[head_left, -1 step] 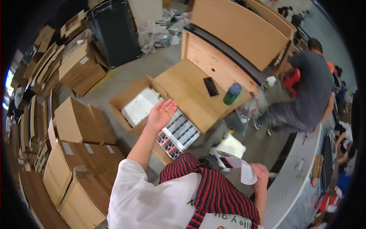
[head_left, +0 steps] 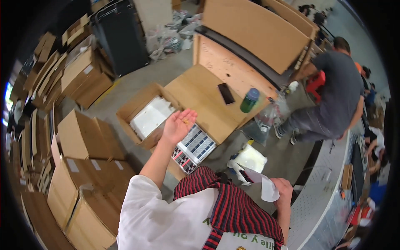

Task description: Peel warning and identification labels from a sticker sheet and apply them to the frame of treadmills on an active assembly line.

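My left hand (head_left: 178,126) is stretched out palm up, fingers open. A few small yellowish pieces (head_left: 186,122) rest on its palm, too small to name. Beneath that hand are stacked printed packs (head_left: 197,141), blue-and-white and red-and-black, partly hidden by my hand and wrist. Beside them an open cardboard box (head_left: 156,92) holds a white item (head_left: 151,116). Down at the right, my right hand (head_left: 283,190) is closed around the edge of a curled white sheet (head_left: 269,190) with a dark printed area.
A flat cardboard surface (head_left: 194,89) carries a phone (head_left: 226,93) and a green bottle (head_left: 249,100). A white bag (head_left: 250,160) lies on the floor. Large cartons (head_left: 100,191) stand at left. A person (head_left: 333,91) bends beside a long metal-sided bench (head_left: 313,200) at right.
The view has shifted slightly, so the surroundings sit a little further left. My left palm stays up with the pieces on it, and my right hand keeps the sheet.
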Demonstrator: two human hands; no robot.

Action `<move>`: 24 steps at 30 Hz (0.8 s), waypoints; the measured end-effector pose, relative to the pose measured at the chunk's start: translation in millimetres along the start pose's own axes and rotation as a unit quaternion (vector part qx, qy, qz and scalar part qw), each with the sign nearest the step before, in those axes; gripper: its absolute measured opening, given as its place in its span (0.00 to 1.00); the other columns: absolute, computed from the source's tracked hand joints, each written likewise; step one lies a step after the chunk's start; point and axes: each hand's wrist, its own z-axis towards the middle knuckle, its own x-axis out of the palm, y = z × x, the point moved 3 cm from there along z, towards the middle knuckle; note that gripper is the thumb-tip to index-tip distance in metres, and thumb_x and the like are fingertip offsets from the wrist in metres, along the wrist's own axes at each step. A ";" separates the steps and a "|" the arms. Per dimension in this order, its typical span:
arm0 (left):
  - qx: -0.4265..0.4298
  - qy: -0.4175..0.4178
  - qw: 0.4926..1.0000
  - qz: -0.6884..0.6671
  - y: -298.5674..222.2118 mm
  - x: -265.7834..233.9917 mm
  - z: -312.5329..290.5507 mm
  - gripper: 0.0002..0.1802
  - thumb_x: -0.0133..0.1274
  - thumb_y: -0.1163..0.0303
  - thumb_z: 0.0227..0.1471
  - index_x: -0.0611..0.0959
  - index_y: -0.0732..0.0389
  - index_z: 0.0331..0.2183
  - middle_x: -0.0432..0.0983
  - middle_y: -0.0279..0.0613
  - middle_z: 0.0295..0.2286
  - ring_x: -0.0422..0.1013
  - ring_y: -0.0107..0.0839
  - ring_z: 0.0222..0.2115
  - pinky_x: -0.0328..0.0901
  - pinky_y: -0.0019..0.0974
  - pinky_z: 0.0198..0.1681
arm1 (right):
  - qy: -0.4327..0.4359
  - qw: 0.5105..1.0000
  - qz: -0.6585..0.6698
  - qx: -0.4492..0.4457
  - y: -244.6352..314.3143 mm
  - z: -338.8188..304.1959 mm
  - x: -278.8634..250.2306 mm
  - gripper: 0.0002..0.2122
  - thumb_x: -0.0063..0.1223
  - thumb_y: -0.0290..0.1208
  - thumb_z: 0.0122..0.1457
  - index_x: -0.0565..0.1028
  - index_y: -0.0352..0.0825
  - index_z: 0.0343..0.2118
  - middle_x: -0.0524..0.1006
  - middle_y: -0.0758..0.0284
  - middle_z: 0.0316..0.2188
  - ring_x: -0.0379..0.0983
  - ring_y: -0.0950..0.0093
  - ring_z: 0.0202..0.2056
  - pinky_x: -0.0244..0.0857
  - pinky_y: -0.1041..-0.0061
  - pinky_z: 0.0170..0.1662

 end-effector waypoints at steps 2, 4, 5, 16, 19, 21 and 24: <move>-0.048 0.028 0.998 -0.019 41.6 23.2 3.1 0.19 0.33 0.68 0.52 0.66 0.72 0.42 0.62 0.55 0.45 0.58 0.45 0.48 0.56 0.41 0.51 | -0.001 0.999 0.016 0.046 -6.9 -17.3 -8.5 0.09 0.52 0.26 0.35 0.74 0.37 0.24 0.73 0.65 0.23 0.70 0.66 0.27 0.61 0.73 0.30; -0.127 0.056 0.990 -0.010 89.1 54.4 5.1 0.19 0.33 0.70 0.51 0.66 0.72 0.42 0.59 0.56 0.47 0.55 0.46 0.50 0.53 0.42 0.53 | -0.028 0.996 0.001 0.081 -14.5 -38.1 -20.3 0.09 0.52 0.26 0.35 0.74 0.37 0.25 0.74 0.65 0.23 0.70 0.66 0.27 0.61 0.73 0.30; -0.135 -0.010 0.989 0.063 114.1 72.9 2.8 0.19 0.35 0.68 0.53 0.66 0.70 0.44 0.69 0.52 0.38 0.67 0.39 0.38 0.65 0.34 0.41 | -0.043 0.994 -0.006 0.097 -17.9 -48.8 -27.2 0.09 0.52 0.26 0.35 0.74 0.37 0.25 0.74 0.65 0.23 0.70 0.66 0.27 0.61 0.73 0.30; -0.424 0.355 0.582 0.596 317.5 110.3 -105.1 0.27 0.49 0.73 0.47 0.62 0.57 0.51 0.60 0.24 0.15 0.55 0.13 0.16 0.49 0.20 0.16 | -0.092 0.981 0.049 0.161 -28.8 -144.0 -84.6 0.09 0.53 0.25 0.34 0.74 0.35 0.23 0.74 0.64 0.21 0.71 0.66 0.25 0.64 0.73 0.30; -0.395 0.406 0.572 0.593 367.3 106.0 -135.7 0.25 0.52 0.72 0.45 0.67 0.57 0.47 0.64 0.25 0.17 0.59 0.15 0.17 0.54 0.21 0.17 | -0.090 0.978 0.036 0.186 -24.1 -164.5 -94.3 0.08 0.52 0.23 0.34 0.74 0.36 0.23 0.74 0.64 0.21 0.71 0.64 0.26 0.64 0.71 0.30; -0.426 0.347 0.590 0.592 394.7 95.3 -145.9 0.19 0.51 0.71 0.46 0.71 0.58 0.43 0.65 0.26 0.16 0.59 0.15 0.16 0.54 0.21 0.16 | -0.068 0.979 0.012 0.189 -26.5 -174.4 -99.4 0.09 0.50 0.21 0.35 0.75 0.36 0.24 0.74 0.64 0.23 0.70 0.64 0.27 0.64 0.69 0.31; -0.506 0.210 0.603 0.580 415.9 102.1 -159.7 0.08 0.44 0.68 0.51 0.75 0.58 0.24 0.64 0.31 0.13 0.56 0.20 0.09 0.50 0.23 0.11 | -0.187 0.954 -0.088 0.218 -24.5 -197.4 -125.8 0.18 0.54 0.22 0.35 0.72 0.35 0.34 0.73 0.62 0.32 0.67 0.62 0.38 0.60 0.67 0.41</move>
